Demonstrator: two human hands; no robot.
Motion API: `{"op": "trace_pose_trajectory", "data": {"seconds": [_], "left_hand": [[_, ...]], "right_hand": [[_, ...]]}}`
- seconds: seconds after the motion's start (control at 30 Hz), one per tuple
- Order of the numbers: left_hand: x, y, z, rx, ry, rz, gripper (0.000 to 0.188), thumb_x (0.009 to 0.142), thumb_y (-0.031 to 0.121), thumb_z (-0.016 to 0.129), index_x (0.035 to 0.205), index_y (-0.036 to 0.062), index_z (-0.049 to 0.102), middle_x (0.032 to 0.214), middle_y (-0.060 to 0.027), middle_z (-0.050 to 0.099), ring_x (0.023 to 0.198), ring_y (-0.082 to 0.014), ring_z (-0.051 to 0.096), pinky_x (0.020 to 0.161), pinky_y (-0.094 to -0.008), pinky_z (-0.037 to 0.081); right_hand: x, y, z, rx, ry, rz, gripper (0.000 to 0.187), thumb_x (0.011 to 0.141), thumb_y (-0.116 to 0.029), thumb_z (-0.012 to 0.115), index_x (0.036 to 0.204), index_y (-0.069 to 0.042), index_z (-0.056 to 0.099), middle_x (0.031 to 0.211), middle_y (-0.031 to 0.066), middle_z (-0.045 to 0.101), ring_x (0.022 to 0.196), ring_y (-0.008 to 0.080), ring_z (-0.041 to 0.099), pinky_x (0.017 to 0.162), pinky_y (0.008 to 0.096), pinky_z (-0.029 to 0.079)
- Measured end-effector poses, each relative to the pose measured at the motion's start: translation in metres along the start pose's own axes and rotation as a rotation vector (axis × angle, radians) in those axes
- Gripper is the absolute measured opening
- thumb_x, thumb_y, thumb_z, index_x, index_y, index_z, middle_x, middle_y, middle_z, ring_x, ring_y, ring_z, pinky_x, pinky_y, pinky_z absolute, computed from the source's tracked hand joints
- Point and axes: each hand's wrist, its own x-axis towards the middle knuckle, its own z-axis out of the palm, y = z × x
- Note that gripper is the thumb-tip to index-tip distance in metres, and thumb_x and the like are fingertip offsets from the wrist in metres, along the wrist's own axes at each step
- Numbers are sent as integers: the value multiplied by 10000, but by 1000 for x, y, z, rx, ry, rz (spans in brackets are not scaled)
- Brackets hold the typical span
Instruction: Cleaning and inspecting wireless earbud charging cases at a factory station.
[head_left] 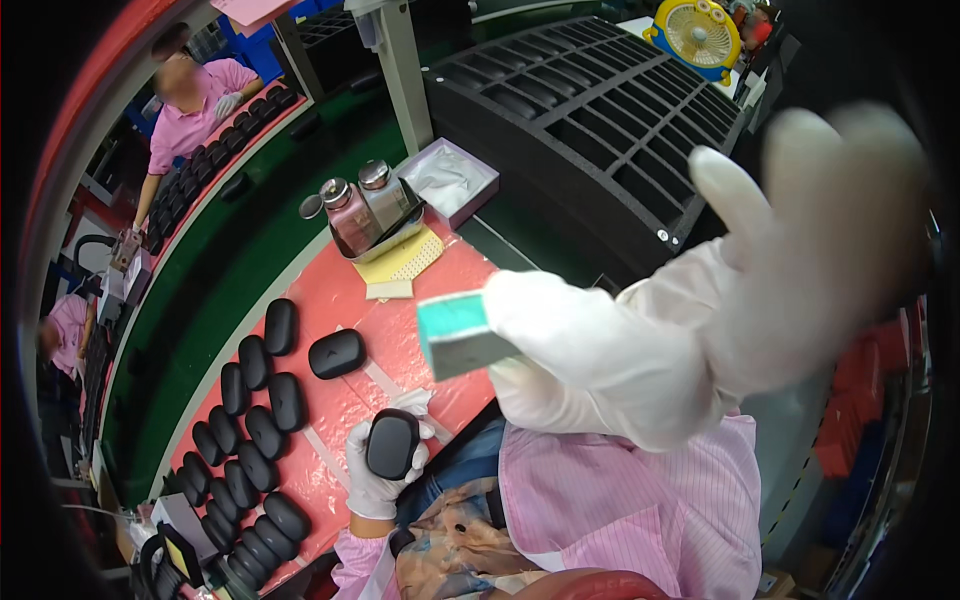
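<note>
You're holding a black case [392,443] in your left hand [372,492] by the tabletop [408,352] edge, room separating it from clustered cases [265,433]; your right hand [640,350] is pinching a teal-grey block [468,356]

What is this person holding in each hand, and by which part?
The left hand holds a black case by its side edges; the right hand pinches a teal-grey block by its right end.

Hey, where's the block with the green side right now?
Near the middle of the head view, the block is held by the gloved right hand, up and right in the picture from the black case in the left hand.
</note>
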Motion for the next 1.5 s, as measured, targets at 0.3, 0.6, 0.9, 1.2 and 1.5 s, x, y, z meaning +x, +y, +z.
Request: {"op": "trace_pose_trajectory", "data": {"seconds": [0.3,0.6,0.9,1.2,1.5], "left_hand": [[-2,6,16,-3,-37,-56,734,881,498,449,1315,-93,426,966,-169,622,552,-202,573,379,-256,477],[0,8,16,-6,-97,-11,699,880,451,379,1318,-88,455,1007,-187,654,549,-234,547,355,-280,362],[-20,-4,7,-157,-86,107,647,937,449,410,1317,-71,472,1146,-192,627,782,-253,656,592,-328,552],[-40,21,9,-340,65,299,577,949,445,448,1274,-28,513,1130,-195,633,794,-268,654,599,-340,558],[-46,19,3,-305,142,349,575,928,439,499,1293,-6,500,1159,-215,615,798,-289,645,586,-355,560]], "right_hand": [[-92,19,71,94,-578,403,116,771,-143,669,877,-106,640,853,79,615,828,273,607,725,369,487],[-92,62,156,223,-456,501,207,823,-86,648,1019,-27,617,872,114,589,736,243,592,691,332,490],[-113,23,145,94,-549,414,199,855,-112,620,1043,-56,653,959,132,664,893,320,635,783,390,510],[-102,-46,109,363,-572,260,144,833,-155,666,918,-38,660,842,147,635,798,331,628,721,403,503],[-146,-89,107,182,-679,241,185,780,-170,656,962,-139,668,867,28,561,846,220,558,766,361,448]]}}
